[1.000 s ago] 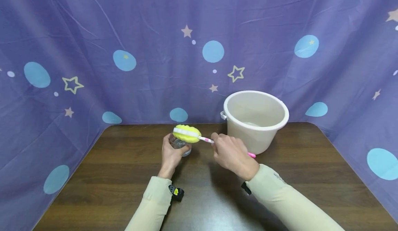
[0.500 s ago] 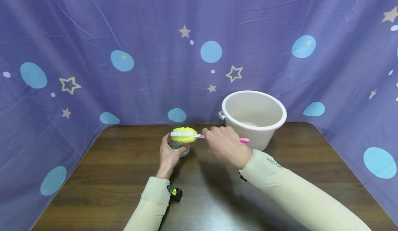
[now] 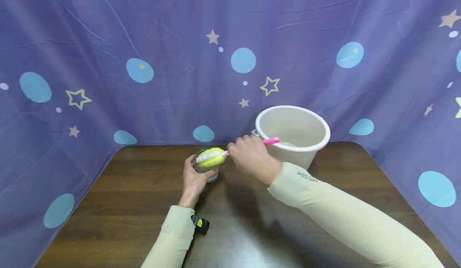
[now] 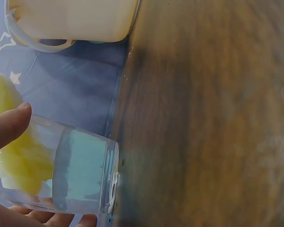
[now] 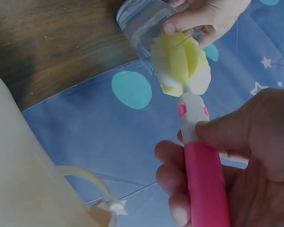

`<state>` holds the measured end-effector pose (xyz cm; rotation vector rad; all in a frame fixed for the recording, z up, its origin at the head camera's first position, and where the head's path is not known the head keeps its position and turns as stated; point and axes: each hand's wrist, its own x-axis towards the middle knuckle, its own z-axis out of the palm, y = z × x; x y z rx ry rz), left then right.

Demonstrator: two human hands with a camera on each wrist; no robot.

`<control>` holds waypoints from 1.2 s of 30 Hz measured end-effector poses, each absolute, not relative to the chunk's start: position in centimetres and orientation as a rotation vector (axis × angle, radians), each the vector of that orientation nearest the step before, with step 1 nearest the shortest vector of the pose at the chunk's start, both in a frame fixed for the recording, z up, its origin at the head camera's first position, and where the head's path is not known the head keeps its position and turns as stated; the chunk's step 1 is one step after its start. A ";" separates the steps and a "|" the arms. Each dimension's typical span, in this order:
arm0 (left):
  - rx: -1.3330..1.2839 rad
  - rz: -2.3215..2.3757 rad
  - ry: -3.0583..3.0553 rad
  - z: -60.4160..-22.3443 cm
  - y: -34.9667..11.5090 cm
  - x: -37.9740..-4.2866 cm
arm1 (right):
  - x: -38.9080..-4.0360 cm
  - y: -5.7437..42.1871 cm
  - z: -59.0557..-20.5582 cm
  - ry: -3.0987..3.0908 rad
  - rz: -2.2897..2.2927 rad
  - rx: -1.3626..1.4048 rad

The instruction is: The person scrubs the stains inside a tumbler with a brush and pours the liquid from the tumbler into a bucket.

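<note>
My left hand [image 3: 195, 180] grips a clear drinking glass [image 4: 85, 165], its thumb on the near side and the fingers behind. In the left wrist view the glass is tilted, its thick base close over the tabletop. My right hand [image 3: 250, 154] holds a sponge bottle brush by its pink and white handle [image 5: 206, 184], thumb along the white neck. The brush's yellow and white sponge head [image 5: 182, 64] is at the mouth of the glass, and part of it shows inside through the wall. Beyond my right fist the pink handle end points up and right.
A large off-white bucket [image 3: 320, 140] with a handle stands at the back right of the brown wooden table [image 3: 137, 204], just beyond my right hand. A purple curtain [image 3: 173, 79] with stars and blue dots hangs behind the table.
My right hand has moved left and up, its forearm swinging up. The brush handle has tipped so its pink end rises, and the sponge head has gone down into the glass's mouth.
</note>
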<state>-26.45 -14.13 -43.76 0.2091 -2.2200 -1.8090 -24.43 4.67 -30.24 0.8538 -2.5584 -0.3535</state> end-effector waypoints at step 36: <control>0.179 -1.737 -2.334 -43.9 -14.1 -26.6 | -28.5 -0.5 -28.0 -2.195 -0.802 1.066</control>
